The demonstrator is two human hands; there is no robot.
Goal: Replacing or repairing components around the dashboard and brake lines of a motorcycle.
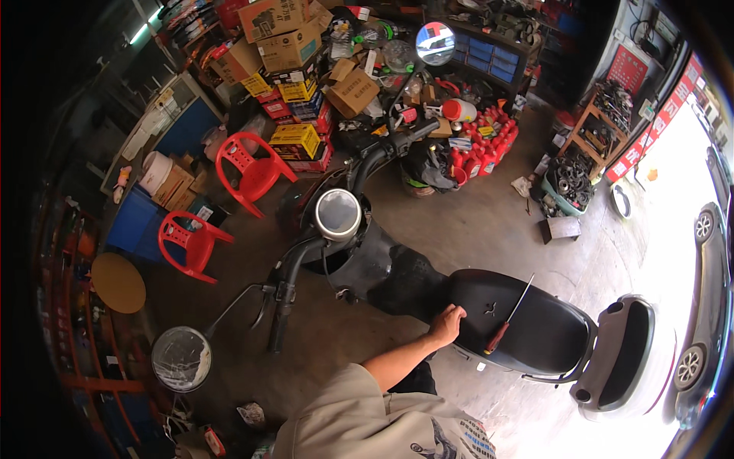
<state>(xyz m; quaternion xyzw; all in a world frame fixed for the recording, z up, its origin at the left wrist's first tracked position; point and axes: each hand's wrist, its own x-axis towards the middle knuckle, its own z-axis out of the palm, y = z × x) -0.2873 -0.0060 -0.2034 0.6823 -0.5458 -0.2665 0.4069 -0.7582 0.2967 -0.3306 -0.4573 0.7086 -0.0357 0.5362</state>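
Observation:
My left hand (447,325) is at the front of the black scooter seat (554,336), its fingers curled together; I cannot make out what, if anything, they hold. Right of it lies a long screwdriver (498,334) with a red-and-yellow handle, beside a few small dark metal pieces (490,310). The scooter's handlebar (284,294) carries two mirrors, the nearer one (181,356) scuffed, and a round silver-rimmed part (337,214) sits at its middle. A grey top box (600,394) is behind the seat. My right hand is not in view.
Two red plastic chairs (252,183) stand beyond the scooter at left, near stacked cartons (294,141). Red bottles (485,157) and a black bag (424,168) sit on the floor. A crate of parts (569,191) is by the bright doorway, with a car (696,306) outside.

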